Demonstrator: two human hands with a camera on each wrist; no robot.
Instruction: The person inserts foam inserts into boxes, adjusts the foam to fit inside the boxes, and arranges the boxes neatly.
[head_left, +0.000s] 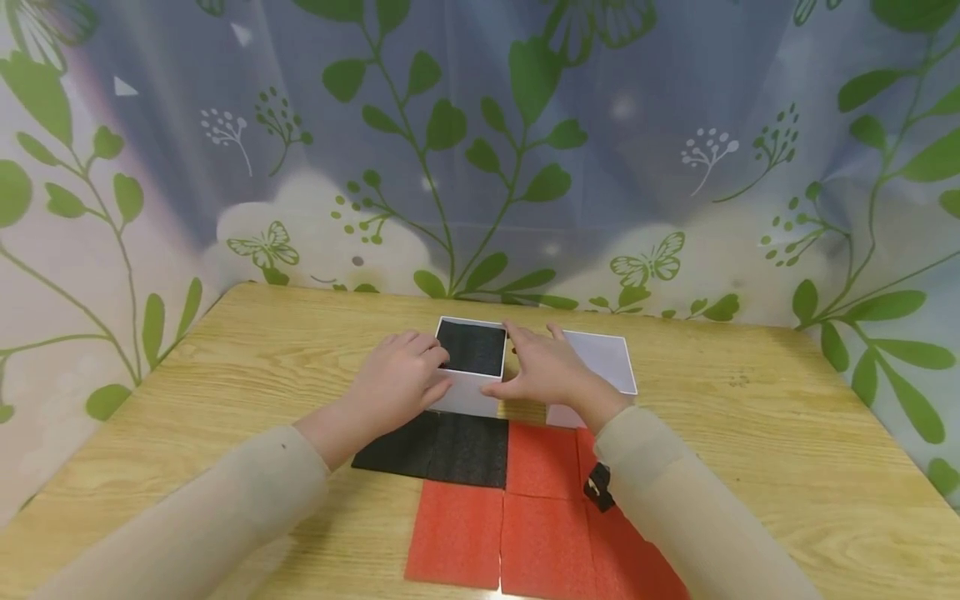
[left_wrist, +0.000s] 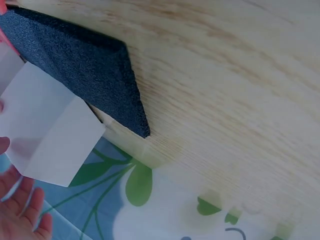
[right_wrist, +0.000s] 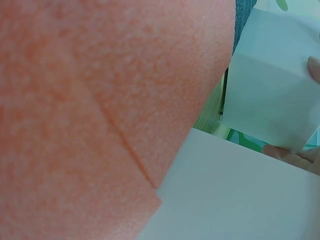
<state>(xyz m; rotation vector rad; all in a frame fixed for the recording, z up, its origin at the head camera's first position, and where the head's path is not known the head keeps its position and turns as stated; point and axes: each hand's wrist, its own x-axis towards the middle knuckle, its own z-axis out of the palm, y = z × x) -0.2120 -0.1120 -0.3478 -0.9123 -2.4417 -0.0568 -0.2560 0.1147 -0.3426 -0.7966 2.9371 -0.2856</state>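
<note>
A white open-topped box (head_left: 465,393) stands near the middle of the table, with a black foam square (head_left: 472,348) inside it. My left hand (head_left: 401,375) grips its left side, fingers curled over the rim and thumb near the front wall. At the right side my right hand (head_left: 551,371) holds the box, thumb at the front corner and a fingertip at the back corner. White box walls (left_wrist: 50,125) also show in the left wrist view, with fingers beside them. The right wrist view has bare skin covering much of it, beside a white box (right_wrist: 270,80) with fingers touching it.
Another white box (head_left: 603,358) stands right of the right hand, partly hidden by it. Two black squares (head_left: 427,446) and several red squares (head_left: 543,533) lie in front. A small black object (head_left: 598,487) shows beside the right sleeve. A patterned curtain (head_left: 480,167) hangs behind the table.
</note>
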